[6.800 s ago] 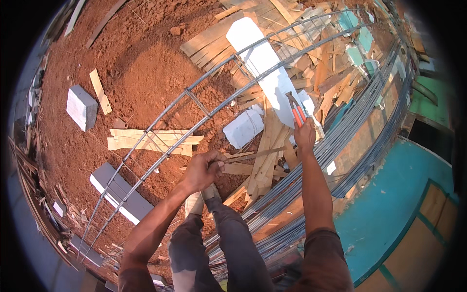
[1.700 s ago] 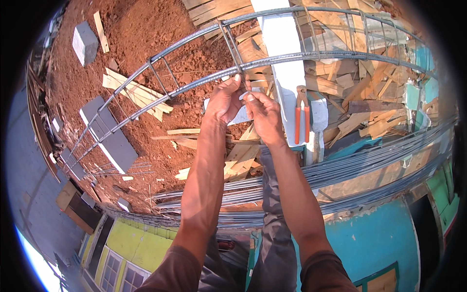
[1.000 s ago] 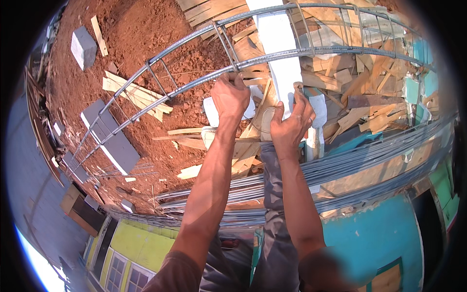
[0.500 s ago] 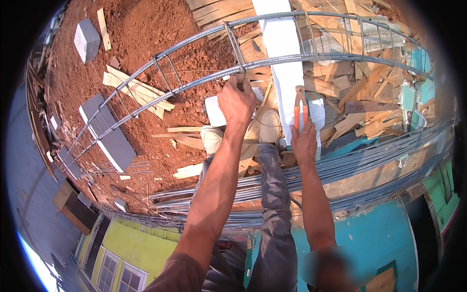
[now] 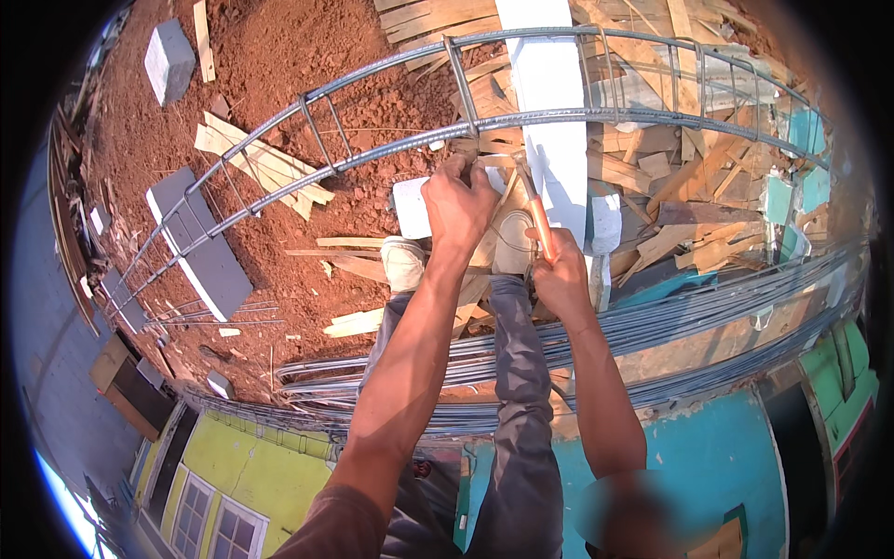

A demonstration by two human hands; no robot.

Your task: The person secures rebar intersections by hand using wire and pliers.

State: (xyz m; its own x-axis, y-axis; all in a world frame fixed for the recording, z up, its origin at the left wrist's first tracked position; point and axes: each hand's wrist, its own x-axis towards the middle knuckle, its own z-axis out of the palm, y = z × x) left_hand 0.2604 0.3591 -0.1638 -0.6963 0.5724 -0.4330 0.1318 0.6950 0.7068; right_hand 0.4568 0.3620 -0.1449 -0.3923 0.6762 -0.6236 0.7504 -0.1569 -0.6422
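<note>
The orange-handled pliers [image 5: 537, 212] are held in the right hand [image 5: 561, 272], with the fingers wrapped around the handles and the tool's head pointed up and slightly left, over the left edge of a long white board [image 5: 556, 177]. The left hand [image 5: 459, 207] is held just below the lower bar of a steel rebar cage [image 5: 400, 146], with its fingers curled together next to the foot of a cross tie [image 5: 462, 86]; whether a wire is pinched there cannot be told.

The cage is stretched across the view, bowed by the lens, and the white board is crossed by both of its long bars. Beside the left wrist, a white block [image 5: 412, 209] is seen, partly covered by the hand. Below the hands, two pale shoes [image 5: 404, 264] are planted among wood scraps [image 5: 708, 212].

Farther out, a bundle of steel rods [image 5: 670, 312] is laid below the scraps, in front of a turquoise wall [image 5: 698, 466]. On the left, a grey slab with a white edge [image 5: 207, 256] is crossed by the cage, and a pale block [image 5: 170, 62] is set on the red soil [image 5: 261, 56].
</note>
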